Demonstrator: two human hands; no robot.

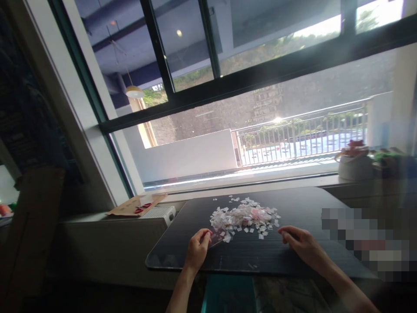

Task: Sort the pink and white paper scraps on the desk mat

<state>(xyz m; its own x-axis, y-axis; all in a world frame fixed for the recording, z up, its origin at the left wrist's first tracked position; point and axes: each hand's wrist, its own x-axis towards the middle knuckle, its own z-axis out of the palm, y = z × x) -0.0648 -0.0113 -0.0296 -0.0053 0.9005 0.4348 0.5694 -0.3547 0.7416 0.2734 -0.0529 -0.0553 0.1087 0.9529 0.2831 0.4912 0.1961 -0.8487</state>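
Note:
A loose heap of small white paper pieces (241,219), a few of them pinkish, lies on the dark tabletop (176,243). At the heap's near left edge, my left hand (197,250) is closed in a pinch on what looks like a clear plastic sheet (216,240), which reaches toward the papers. My right hand (299,240) is just off the heap's right side, fingers curled and closed. Whether a small piece is between those fingertips I cannot make out.
Behind the table is a large window above a sill. Red-handled scissors (143,208) and brown paper (125,206) lie at left, beside a white radiator (163,214). A pot (355,166) stands at right. Below the table's front edge is a teal bin (230,293).

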